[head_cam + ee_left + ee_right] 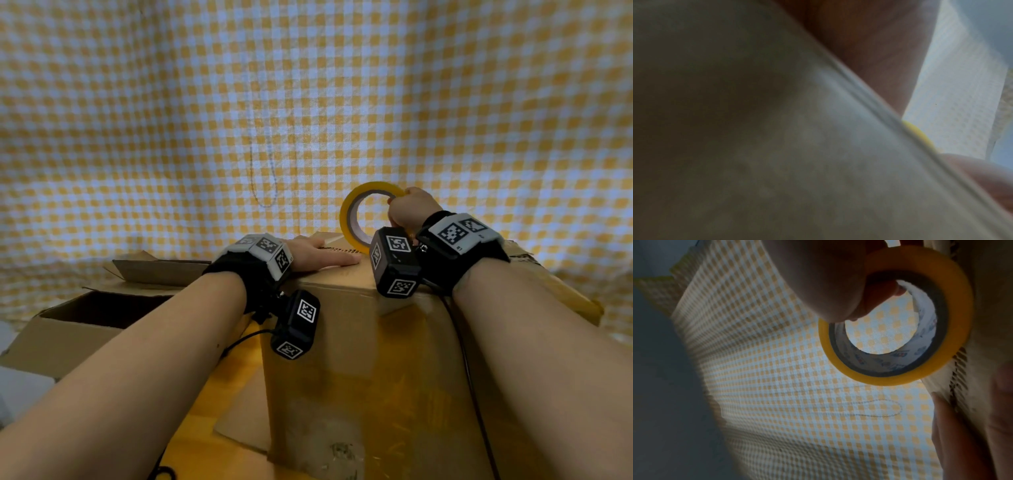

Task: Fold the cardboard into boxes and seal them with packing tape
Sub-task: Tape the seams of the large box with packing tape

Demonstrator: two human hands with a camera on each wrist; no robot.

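A brown cardboard box (359,342) stands upright in front of me, with glossy tape down its near face. My left hand (318,255) lies flat on the box top, fingers straight, pressing it. My right hand (411,209) grips a yellow tape roll (352,212) standing on edge at the far rim of the box top. In the right wrist view the tape roll (941,288) is pinched between thumb and fingers. The left wrist view is blurred, filled by the box surface (777,146), with a sliver of yellow tape roll (917,134) showing.
An open cardboard box (85,318) sits to the left, with folded cardboard (157,269) behind it. Flat cardboard (243,418) lies on the wooden table (219,394). A yellow-checked cloth (308,102) hangs behind. More cardboard (561,291) lies at the right.
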